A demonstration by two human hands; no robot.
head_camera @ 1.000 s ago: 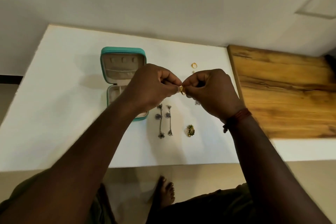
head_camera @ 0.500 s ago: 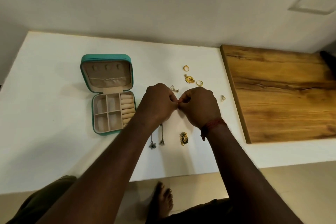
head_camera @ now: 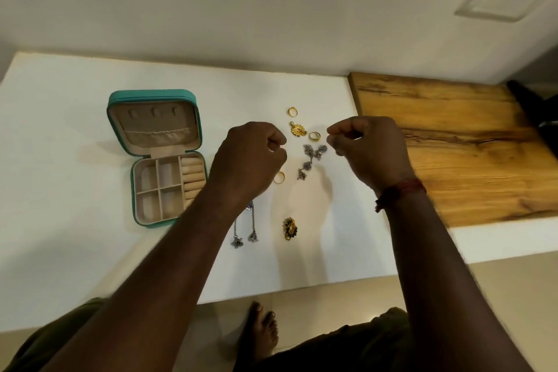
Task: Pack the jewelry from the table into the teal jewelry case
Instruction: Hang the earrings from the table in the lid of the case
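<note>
The teal jewelry case (head_camera: 136, 95) lies open on the left of the white worktop (head_camera: 60, 160), beige inside with little boxes and ring rolls. Silver earrings (head_camera: 312, 154) lie nearby. The left hand (head_camera: 250, 157) and right hand (head_camera: 368, 148) have curled, closed grips, with nothing seen in them.

Your left hand (head_camera: 250, 157) and right hand (head_camera: 368, 151) are bare, as are both forearms. A knotted red thread band (head_camera: 401, 190) circles your right wrist. You wear dark olive clothing (head_camera: 347, 338), and your foot (head_camera: 262, 332) is bare.
</note>
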